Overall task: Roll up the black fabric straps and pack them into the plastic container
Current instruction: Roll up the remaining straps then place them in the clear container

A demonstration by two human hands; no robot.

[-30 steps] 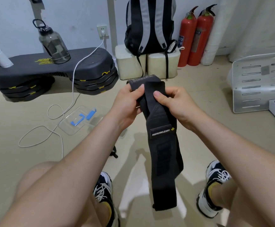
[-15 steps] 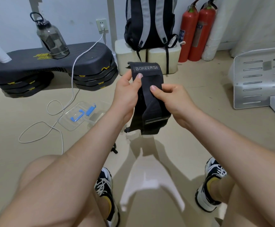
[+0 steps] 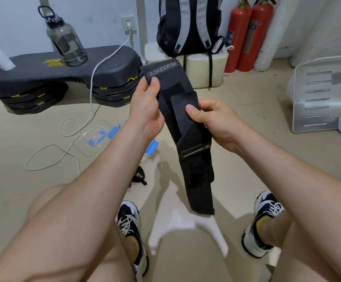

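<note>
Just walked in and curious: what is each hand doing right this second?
Left hand: pinches the black strap near its top.
Right hand: grips the same strap lower down, thumb on front.

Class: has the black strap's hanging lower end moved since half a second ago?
Yes. The lower end of the black strap has dropped: it hung clear above the right shoe, and now reaches down level with it.

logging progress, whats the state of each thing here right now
black strap: unrolled, hanging from both hands
left hand: pinches strap's top end
right hand: grips strap's middle
plastic container: on floor, partly behind left arm
water bottle: upright, capped
white cable: plugged into wall socket
</note>
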